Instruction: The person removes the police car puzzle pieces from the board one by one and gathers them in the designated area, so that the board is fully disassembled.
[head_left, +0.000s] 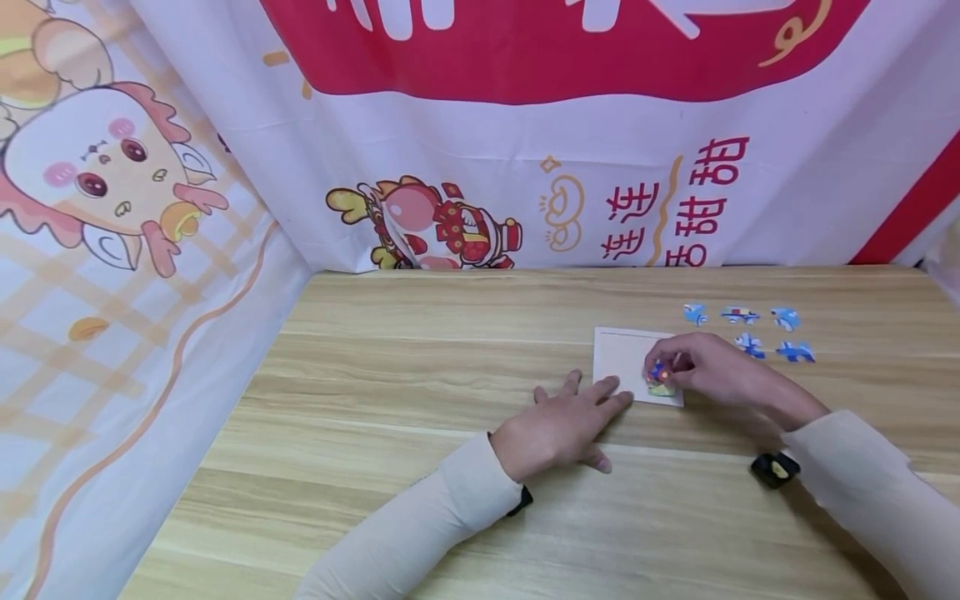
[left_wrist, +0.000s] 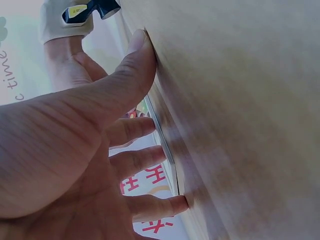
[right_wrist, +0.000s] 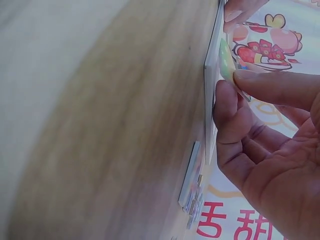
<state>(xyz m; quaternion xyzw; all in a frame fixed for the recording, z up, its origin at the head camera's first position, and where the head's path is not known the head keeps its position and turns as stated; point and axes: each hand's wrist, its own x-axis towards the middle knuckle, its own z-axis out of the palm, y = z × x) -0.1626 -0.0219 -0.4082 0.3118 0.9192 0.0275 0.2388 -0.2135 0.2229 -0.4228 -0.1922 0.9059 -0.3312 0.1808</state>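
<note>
— Wooden tabletop (head_left: 420, 350) under me, cartoon banners (head_left: 525, 167) hung behind it. What's your right hand doing?

— My right hand (head_left: 712, 371) pinches a colourful puzzle piece (head_left: 660, 379) at the near edge of the white puzzle board (head_left: 622, 358).

— And your left?

— My left hand (head_left: 562, 425) lies flat, fingers spread, fingertips touching the board's near-left corner. Five blue loose pieces (head_left: 750, 332) wait just beyond my right hand.
</note>
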